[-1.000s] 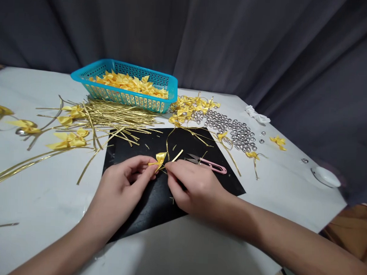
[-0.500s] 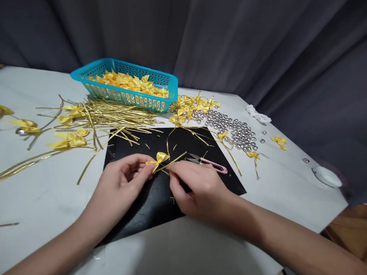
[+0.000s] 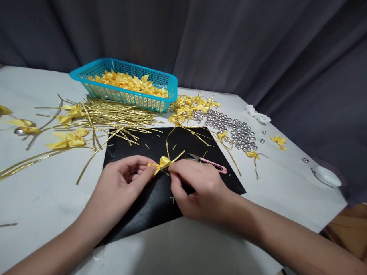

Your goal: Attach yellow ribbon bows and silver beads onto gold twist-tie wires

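While your left hand secures the left end of the yellow bow, its grip is clamped on the ribbon between thumb and fingers. Your right hand is positioned at the right side of the same bow; its grip is brought together on the gold tie, although the back of the hand hides part of the contact. Note that one end of this tie projects up and to the right, past your right fingertips. The bow is located between your two hands, above the black mat, which lies on the white counter.

Locate the pink-handled snips on the mat, just beyond your right hand, which partly covers them. Small gold offcuts lie scattered on the mat near the bow.

Behind the mat, you have a blue basket filled with loose bows. A pile of ties lies in front of the basket, with some ends overlapping the mat. To the right of the basket, a cluster of tied bows sits beside the silver beads. Near the right edge of the counter, you have a white dish.
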